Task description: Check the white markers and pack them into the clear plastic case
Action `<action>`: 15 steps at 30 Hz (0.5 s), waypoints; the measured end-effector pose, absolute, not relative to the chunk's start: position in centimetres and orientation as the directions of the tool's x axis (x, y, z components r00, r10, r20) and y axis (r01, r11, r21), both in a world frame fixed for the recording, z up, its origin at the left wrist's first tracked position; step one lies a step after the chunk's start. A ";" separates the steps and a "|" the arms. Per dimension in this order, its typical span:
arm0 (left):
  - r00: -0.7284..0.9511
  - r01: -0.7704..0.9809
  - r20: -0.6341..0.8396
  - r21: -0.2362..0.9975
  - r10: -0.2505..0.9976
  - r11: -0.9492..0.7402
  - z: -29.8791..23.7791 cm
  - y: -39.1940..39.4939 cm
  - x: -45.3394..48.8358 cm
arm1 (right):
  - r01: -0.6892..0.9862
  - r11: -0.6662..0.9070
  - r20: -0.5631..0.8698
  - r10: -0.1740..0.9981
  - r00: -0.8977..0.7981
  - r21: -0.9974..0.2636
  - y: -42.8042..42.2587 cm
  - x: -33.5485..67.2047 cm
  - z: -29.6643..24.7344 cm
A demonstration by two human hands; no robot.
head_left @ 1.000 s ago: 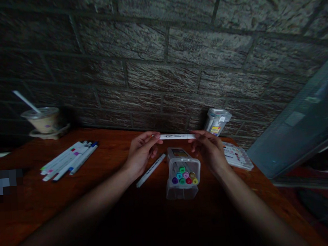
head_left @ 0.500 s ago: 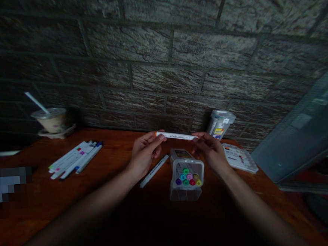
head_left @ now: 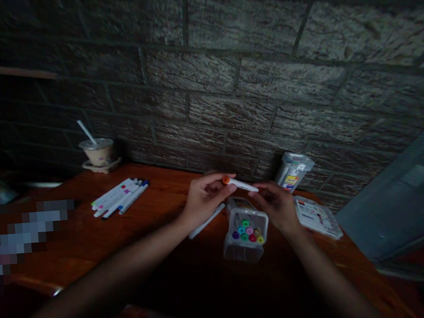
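Observation:
I hold a white marker (head_left: 241, 184) with an orange cap end between both hands, above the wooden table (head_left: 156, 250). My left hand (head_left: 205, 198) pinches its orange end with thumb and fingers. My right hand (head_left: 276, 205) grips the other end, fingers curled. Just below them stands a clear plastic marker box (head_left: 245, 231), open side toward me, with several coloured marker caps showing. A single white marker (head_left: 206, 221) lies on the table under my left hand.
A row of several white markers (head_left: 120, 198) lies at the left. A cup with a spoon (head_left: 97, 152) stands by the brick wall. A second clear marker case (head_left: 293, 170) leans at the wall, a printed card (head_left: 317, 215) beside it. A grey panel (head_left: 400, 204) stands at right.
The marker has swung so its orange end points toward me, looking shorter. My hands have come closer together. The view has shifted right and up.

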State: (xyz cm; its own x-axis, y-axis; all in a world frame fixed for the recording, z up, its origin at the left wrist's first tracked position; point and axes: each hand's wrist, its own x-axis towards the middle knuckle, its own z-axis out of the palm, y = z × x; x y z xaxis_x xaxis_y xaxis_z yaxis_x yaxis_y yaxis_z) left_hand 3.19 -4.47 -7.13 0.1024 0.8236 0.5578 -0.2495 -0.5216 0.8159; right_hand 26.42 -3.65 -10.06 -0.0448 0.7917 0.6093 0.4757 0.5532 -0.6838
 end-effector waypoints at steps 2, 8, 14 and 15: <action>0.123 -0.187 0.593 0.801 0.796 -0.568 -6.6 -4.3 3.2 | 0.512 0.568 0.637 0.769 -0.052 -0.644 -3.7 26.5 -10.2; 0.179 -0.107 0.628 0.777 0.757 -0.620 -4.0 -2.8 4.4 | 0.481 0.529 0.622 0.782 0.044 -0.699 -3.6 26.2 -10.3; 0.201 -0.141 0.717 0.695 0.667 -0.705 -2.1 -0.9 6.9 | 0.370 0.549 0.611 0.788 0.068 -0.749 -3.5 25.8 -10.3; 0.200 -0.130 0.731 0.680 0.653 -0.721 -2.1 -0.7 7.1 | 0.366 0.554 0.614 0.787 0.065 -0.748 -3.5 25.8 -10.3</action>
State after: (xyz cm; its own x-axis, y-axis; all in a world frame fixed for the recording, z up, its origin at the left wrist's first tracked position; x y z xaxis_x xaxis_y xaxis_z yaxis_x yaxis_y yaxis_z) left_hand 7.11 -0.73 -2.08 0.1998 0.6529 0.7306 -0.1299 -0.7214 0.6802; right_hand 25.83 -3.48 -10.25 0.0652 0.7866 0.6140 0.3655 0.5537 -0.7482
